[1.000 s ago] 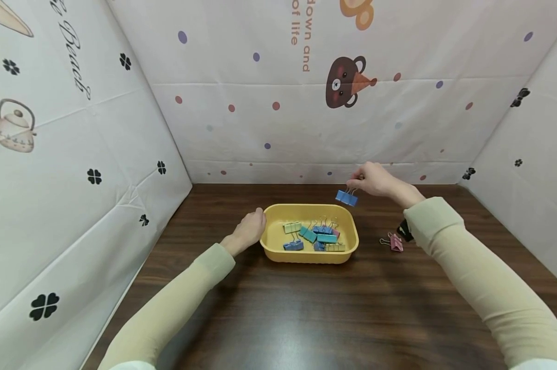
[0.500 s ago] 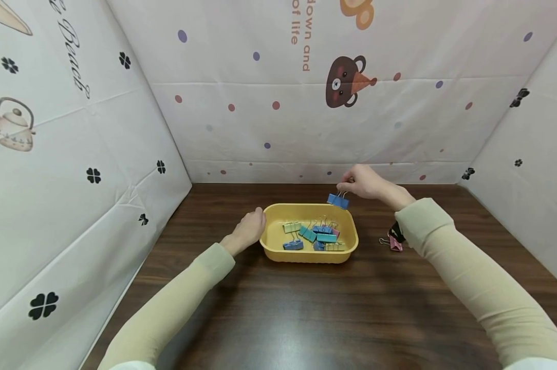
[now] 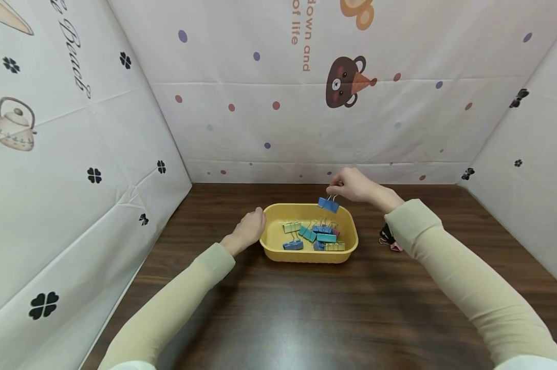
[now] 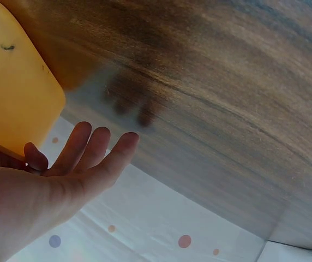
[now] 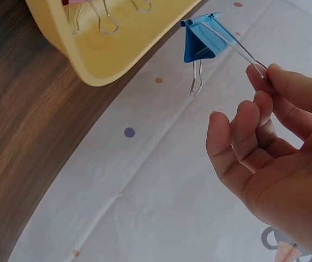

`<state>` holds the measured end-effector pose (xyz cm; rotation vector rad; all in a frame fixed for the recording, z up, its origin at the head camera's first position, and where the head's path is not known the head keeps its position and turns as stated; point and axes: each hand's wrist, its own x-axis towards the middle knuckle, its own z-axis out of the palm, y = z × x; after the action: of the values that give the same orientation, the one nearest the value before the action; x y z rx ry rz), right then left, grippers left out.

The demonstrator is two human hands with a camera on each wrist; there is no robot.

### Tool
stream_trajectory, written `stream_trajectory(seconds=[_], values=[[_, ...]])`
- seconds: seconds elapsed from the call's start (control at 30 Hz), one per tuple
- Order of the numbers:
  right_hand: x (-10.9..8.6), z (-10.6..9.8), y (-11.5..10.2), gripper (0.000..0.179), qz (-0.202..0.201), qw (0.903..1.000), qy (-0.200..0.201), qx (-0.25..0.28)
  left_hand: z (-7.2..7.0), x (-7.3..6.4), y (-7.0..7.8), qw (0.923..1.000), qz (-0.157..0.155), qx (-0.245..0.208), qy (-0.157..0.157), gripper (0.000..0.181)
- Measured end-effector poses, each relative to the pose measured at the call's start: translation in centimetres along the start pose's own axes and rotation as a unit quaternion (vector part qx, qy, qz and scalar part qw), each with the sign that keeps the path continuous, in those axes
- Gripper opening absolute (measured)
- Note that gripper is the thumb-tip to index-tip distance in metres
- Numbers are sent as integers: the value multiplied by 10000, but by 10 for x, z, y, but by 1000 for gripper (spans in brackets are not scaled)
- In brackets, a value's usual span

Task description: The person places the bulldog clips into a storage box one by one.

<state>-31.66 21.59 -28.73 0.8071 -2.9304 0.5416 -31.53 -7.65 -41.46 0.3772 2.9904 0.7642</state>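
A blue binder clip point(image 3: 328, 205) hangs above the back rim of the yellow tray point(image 3: 273, 250). My right hand point(image 3: 356, 185) pinches it by a wire handle between thumb and forefinger. In the right wrist view the clip point(image 5: 202, 41) dangles with its second handle pointing down, the other fingers loosely bent. At the tray's left end my left hand point(image 3: 248, 230) grips the rim. The left wrist view shows that hand point(image 4: 63, 185) against the yellow wall, three fingers stretched outside it and a fingertip at the wall. Blue, teal, yellow and pink binder clips point(image 3: 308, 234) lie inside the tray.
On the dark wooden table point(image 3: 278, 308), right of the tray, a pink binder clip point(image 3: 396, 247) and a black one point(image 3: 386, 234) lie partly behind my right sleeve. White patterned sheets point(image 3: 241, 128) enclose the table at the back and both sides.
My right hand has carried the blue binder clip left and slightly down, from right of the tray to over its back rim. The left hand and tray have stayed in place.
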Motion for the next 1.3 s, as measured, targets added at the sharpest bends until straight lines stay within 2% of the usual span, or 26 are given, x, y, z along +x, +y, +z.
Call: stream_trajectory(seconds=[0.23,0.77,1.3], values=[[4,5,-6,19,-263,9996,-35,-1,1,1,0,10000,0,-14,50,30],[9,16,-22,19,-208,9988,-412,182,1,0,2,9999,-15,82,78,30],[13,29,-30,18,-425,9971,-617,168,1,0,0,10000,54,7,77,29]])
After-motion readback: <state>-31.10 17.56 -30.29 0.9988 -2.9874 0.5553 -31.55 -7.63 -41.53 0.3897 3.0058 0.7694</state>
